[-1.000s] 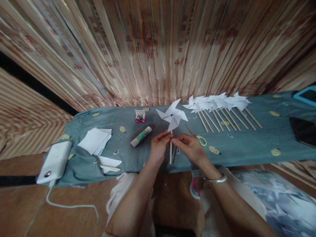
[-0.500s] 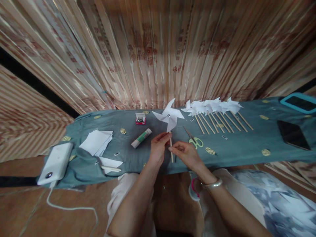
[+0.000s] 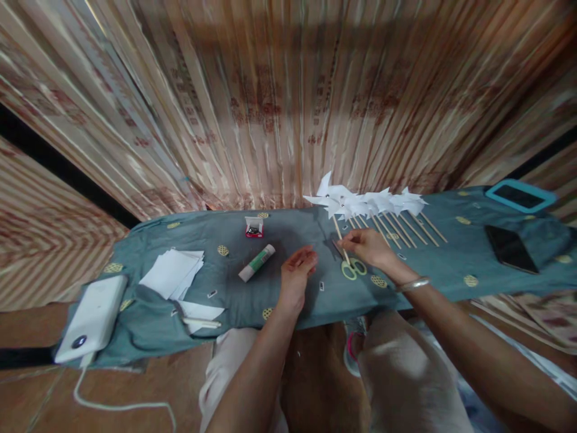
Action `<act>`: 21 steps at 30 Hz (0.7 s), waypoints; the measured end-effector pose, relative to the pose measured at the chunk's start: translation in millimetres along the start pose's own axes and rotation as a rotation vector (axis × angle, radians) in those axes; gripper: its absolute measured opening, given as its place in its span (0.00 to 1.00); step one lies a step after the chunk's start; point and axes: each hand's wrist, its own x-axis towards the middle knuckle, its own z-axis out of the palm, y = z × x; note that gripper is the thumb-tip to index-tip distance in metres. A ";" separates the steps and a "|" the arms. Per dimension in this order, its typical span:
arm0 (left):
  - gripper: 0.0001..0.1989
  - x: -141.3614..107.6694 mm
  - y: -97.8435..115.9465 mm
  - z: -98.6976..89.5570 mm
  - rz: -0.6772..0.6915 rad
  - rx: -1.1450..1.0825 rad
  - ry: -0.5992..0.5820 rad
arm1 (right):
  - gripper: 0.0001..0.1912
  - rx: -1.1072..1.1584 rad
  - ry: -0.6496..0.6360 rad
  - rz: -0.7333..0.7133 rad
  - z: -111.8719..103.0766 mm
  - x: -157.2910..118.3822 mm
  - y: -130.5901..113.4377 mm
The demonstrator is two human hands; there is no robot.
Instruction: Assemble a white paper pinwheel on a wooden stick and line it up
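A white paper pinwheel on a wooden stick is held by my right hand, its fingers pinched round the stick. It is at the left end of a row of several pinwheels whose sticks slant toward me. Green-handled scissors lie just below that hand, partly behind the stick. My left hand hovers over the cloth with fingers loosely curled and apart, holding nothing. To its left lies a glue stick, with a small red and white box of metal pieces behind it.
White paper squares, a folded sheet with white sticks and a white device with a cable are at left. A black phone and a blue-framed object lie at right on the green cloth. Curtains hang behind.
The pinwheel has moved right, up to the row, in my right hand. My left hand has let go of its stick. The view has shifted slightly.
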 end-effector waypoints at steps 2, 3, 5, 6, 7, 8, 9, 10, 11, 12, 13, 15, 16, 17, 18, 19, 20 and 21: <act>0.16 0.0 -1.3 1.8 -0.006 0.001 -0.008 | 0.12 -0.089 -0.002 0.050 -3.7 14.1 7.6; 0.16 0.3 -1.9 2.5 -0.010 0.000 -0.011 | 0.11 -0.133 -0.007 0.071 -3.8 20.3 10.4; 0.16 1.0 -2.9 3.5 -0.014 0.004 -0.014 | 0.10 -0.215 -0.029 0.109 -1.7 30.9 14.3; 0.16 1.3 -3.2 3.9 -0.014 0.008 -0.015 | 0.10 -0.249 -0.042 0.123 -0.2 35.3 15.6; 0.16 1.7 -3.3 4.2 -0.012 0.014 -0.014 | 0.10 -0.279 -0.054 0.136 1.3 39.1 16.6; 0.16 2.0 -3.2 4.5 -0.011 0.021 -0.015 | 0.11 -0.306 -0.066 0.148 2.6 42.6 17.4; 0.16 2.3 -3.1 4.7 -0.010 0.027 -0.017 | 0.12 -0.329 -0.076 0.160 3.8 45.5 18.2; 0.16 2.5 -2.9 4.9 -0.009 0.033 -0.020 | 0.12 -0.349 -0.085 0.172 4.8 48.1 19.1; 0.17 2.7 -2.8 5.1 -0.008 0.037 -0.023 | 0.13 -0.367 -0.094 0.184 5.7 50.2 20.0; 0.17 2.9 -2.8 5.3 -0.008 0.038 -0.026 | 0.13 -0.383 -0.102 0.193 6.6 52.0 21.0; 0.17 3.1 -2.9 5.4 -0.009 0.037 -0.029 | 0.13 -0.397 -0.108 0.201 7.6 53.4 22.1; 0.17 3.4 -3.4 5.7 -0.012 0.034 -0.033 | 0.14 -0.420 -0.117 0.209 9.8 55.5 24.7; 0.17 3.5 -3.8 5.8 -0.012 0.034 -0.034 | 0.13 -0.429 -0.121 0.210 11.2 56.3 26.1; 0.17 3.5 -4.1 5.8 -0.011 0.036 -0.034 | 0.13 -0.437 -0.123 0.209 12.5 56.9 27.6; 0.17 3.5 -4.5 5.9 -0.011 0.038 -0.036 | 0.13 -0.444 -0.125 0.207 13.9 57.4 29.1; 0.16 3.4 -4.7 6.0 -0.011 0.039 -0.036 | 0.13 -0.449 -0.126 0.204 15.2 57.8 30.5; 0.16 3.3 -4.9 6.1 -0.012 0.038 -0.036 | 0.13 -0.453 -0.127 0.199 16.4 58.2 31.8; 0.16 3.2 -5.0 6.2 -0.015 0.034 -0.036 | 0.13 -0.456 -0.128 0.194 17.4 58.5 32.8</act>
